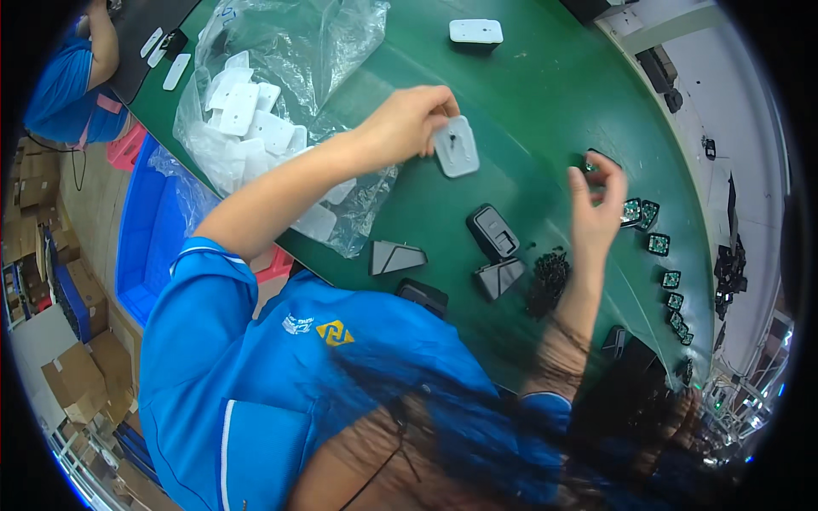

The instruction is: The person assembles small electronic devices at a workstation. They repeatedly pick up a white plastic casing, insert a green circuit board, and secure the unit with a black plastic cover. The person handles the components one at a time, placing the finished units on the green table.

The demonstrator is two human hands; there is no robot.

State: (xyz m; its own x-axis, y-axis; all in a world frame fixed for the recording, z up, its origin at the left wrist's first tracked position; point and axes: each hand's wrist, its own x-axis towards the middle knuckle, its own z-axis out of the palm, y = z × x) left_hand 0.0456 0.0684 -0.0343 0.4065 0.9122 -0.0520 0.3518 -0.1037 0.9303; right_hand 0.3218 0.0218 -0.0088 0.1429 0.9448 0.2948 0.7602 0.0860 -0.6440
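Observation:
My left hand (411,126) pinches a white plastic cover plate (461,153) with rounded corners, a small dark spot showing on its face. Further right, my right hand (599,203) curls its thumb and fingers around a small dark piece with a green circuit board (590,165), partly hidden by the fingers. Just beyond that hand lie more dark-cased circuit boards (658,244), several of them in a curved row. Between my hands and my body sit a black plastic housing (494,232) with a recess and a grey wedge-shaped housing (499,278).
A clear plastic bag (281,60) holds several white plates (240,109). Small black parts (550,281) form a pile near my right forearm. Another wedge housing (397,257) and a white-topped block (476,32) rest on the green table (545,102). A blue bin (153,247) stands left; a co-worker's arm (102,47) shows beyond.

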